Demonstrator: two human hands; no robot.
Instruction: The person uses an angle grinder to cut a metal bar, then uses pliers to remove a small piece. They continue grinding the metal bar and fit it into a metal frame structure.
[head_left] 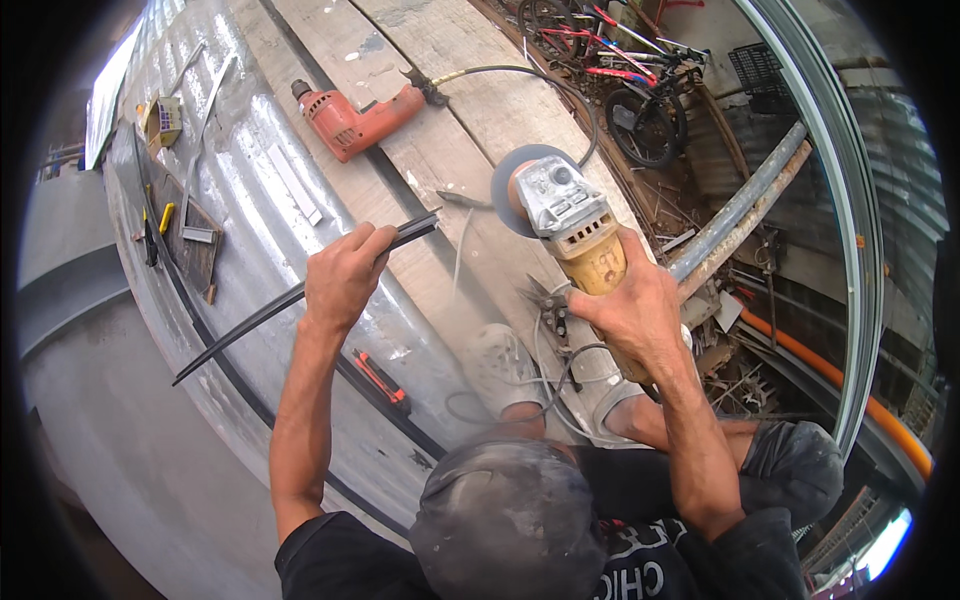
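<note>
My left hand point(345, 270) is closed around long, thin dark strips point(240, 330), held at a slant with their upper ends left of the grinding disc. My right hand point(640, 305) grips the yellow body of an angle grinder point(573, 205), its grey disc point(510, 190) facing left. Pliers point(545, 300) lie just left of the grinder's body, beside loose cables. A red drill point(355, 125) rests above my left hand on the planks point(490, 110).
Corrugated metal sheeting point(260, 170) at left holds a yellow-handled tool point(167, 215), a small box point(165, 120) and a red-black tool point(378, 378). Bicycles point(640, 110), pipes point(730, 220) and an orange conduit point(800, 350) sit beyond the planks at right. Sandalled feet point(500, 365) stand below.
</note>
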